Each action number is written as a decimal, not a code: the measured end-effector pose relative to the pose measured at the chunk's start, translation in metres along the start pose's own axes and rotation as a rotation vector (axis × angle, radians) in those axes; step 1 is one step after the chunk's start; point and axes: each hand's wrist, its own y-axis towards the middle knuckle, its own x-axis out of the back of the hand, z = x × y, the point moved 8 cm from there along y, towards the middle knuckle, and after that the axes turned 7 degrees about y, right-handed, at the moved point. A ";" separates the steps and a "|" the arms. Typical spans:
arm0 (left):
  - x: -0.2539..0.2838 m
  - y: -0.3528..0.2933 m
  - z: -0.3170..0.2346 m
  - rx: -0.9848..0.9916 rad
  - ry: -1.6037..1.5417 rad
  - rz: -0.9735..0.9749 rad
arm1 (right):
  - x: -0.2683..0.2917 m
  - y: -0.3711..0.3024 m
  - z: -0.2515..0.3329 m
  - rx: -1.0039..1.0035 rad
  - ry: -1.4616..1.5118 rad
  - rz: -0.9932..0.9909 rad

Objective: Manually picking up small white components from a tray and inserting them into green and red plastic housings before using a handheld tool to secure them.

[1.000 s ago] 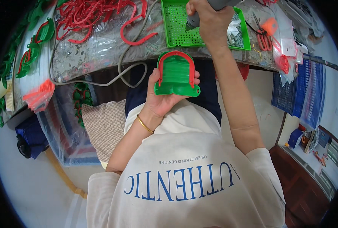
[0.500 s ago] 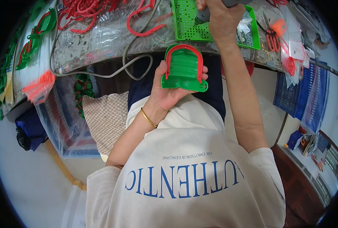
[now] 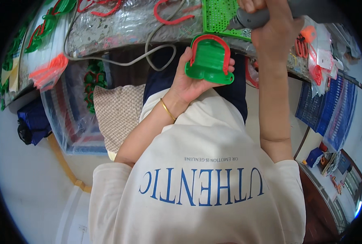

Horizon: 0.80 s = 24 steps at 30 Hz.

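Observation:
My left hand (image 3: pixel 185 88) cradles a green plastic shell (image 3: pixel 209 55) from below, with the thumb on its left side and fingertips at its right. A red U-shaped plastic piece (image 3: pixel 227 49) sits around the shell's upper rim, its ends pointing toward me. My right hand (image 3: pixel 278 34) is wrapped around a dark grey electric screwdriver (image 3: pixel 254 18). The tool's thin tip points left, above and a little right of the shell, and does not touch it. Below the tip lies a bright green perforated tray (image 3: pixel 218 20), partly hidden by the tool and hand.
Loose red curved pieces (image 3: pixel 175 21) lie on the plastic-covered table (image 3: pixel 103 36). A grey cable (image 3: pixel 148 53) loops over its front edge. Red-handled scissors (image 3: pixel 301 44) and plastic bags (image 3: pixel 321 61) are at the right. Green-and-red parts (image 3: pixel 46 30) fill the far left.
My right hand has moved right and closer with the screwdriver, which is now out from over the tray's middle. The view has shifted; the left hand still holds the green shell.

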 end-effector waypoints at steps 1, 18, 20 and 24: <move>-0.001 0.000 0.000 0.002 -0.018 0.016 | -0.017 -0.013 0.002 0.076 -0.459 0.023; -0.001 -0.006 0.003 -0.016 0.031 -0.050 | -0.022 -0.053 -0.027 -0.011 -0.938 -0.069; 0.000 -0.008 0.003 -0.037 0.074 -0.079 | -0.021 -0.056 -0.027 0.000 -0.956 -0.059; -0.001 -0.008 0.004 -0.025 -0.045 -0.024 | -0.016 -0.060 -0.031 -0.008 -0.960 -0.067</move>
